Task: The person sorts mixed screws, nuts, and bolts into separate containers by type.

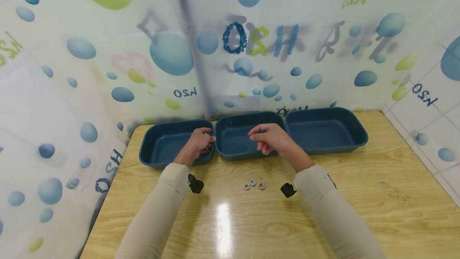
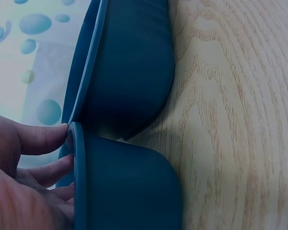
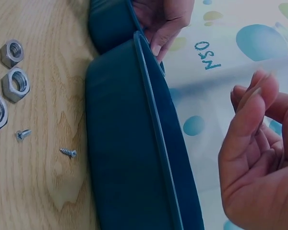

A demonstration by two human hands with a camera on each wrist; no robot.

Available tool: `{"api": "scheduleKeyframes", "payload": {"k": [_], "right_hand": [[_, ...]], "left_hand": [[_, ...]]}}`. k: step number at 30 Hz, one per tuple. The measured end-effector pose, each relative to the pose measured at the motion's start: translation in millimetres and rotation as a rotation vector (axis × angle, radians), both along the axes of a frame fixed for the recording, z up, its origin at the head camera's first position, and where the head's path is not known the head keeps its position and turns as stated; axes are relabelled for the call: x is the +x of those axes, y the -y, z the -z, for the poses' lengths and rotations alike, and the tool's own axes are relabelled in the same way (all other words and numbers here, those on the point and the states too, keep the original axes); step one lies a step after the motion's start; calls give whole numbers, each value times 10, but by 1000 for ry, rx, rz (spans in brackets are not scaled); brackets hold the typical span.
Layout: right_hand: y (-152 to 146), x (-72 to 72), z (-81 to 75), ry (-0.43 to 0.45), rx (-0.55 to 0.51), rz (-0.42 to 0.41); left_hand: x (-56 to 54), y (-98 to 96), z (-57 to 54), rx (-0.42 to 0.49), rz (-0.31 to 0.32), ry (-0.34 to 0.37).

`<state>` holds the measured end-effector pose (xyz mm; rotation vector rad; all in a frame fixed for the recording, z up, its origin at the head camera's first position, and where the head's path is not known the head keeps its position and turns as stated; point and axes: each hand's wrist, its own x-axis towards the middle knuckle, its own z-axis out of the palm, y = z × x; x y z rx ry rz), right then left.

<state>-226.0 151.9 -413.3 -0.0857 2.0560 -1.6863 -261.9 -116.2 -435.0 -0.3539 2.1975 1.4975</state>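
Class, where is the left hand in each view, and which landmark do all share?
Head: left hand left of centre, at the left bin.
Left wrist: the left hand, lower left.
Right wrist: the left hand, top, just right of centre.
Shared landmark: the middle bin.

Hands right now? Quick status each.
Left hand: reaching into left blue bin, thumb at its rim; grip cannot be told.
Right hand: closed, fingertips together above middle blue bin; nothing visibly held.
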Motion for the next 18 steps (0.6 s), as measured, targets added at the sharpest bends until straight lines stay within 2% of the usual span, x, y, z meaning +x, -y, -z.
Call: {"api": "scheduleKeyframes", "payload": {"k": [7, 18], "right_hand": [[-82, 94, 19, 12, 9, -58], [-217, 236, 306, 45, 62, -163]], "left_hand": [[4, -7, -4, 4, -3, -4], [-6, -1, 13, 1, -11, -8]]}}
